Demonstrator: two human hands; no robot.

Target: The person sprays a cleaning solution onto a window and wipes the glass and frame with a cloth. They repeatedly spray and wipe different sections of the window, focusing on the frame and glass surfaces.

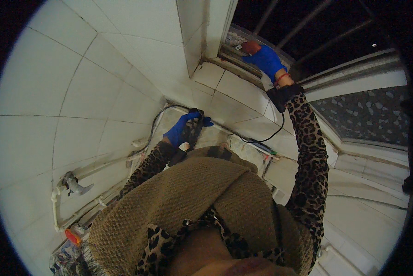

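My right hand [266,61], in a blue glove, reaches up to the window track [239,63]. A reddish-brown thing [250,47] sits at its fingertips and appears to be held; what it is cannot be made out. A small metal piece [239,47] shows beside it. Lower down, near the wall corner, my left hand [178,131], also blue-gloved, is wrapped around a dark, mottled object [193,131] with a black top. Its kind is unclear. A black band or box [278,97] sits at my right wrist, with a thin black cable [283,120] hanging from it.
Metal bars [303,22] stand outside the window. A patterned glass pane [368,114] is to the right. A black hose or cable [154,120] follows the left corner. A tap [76,184] and white pipes [54,208] are on the tiled wall; an orange-topped item [72,236] lies below.
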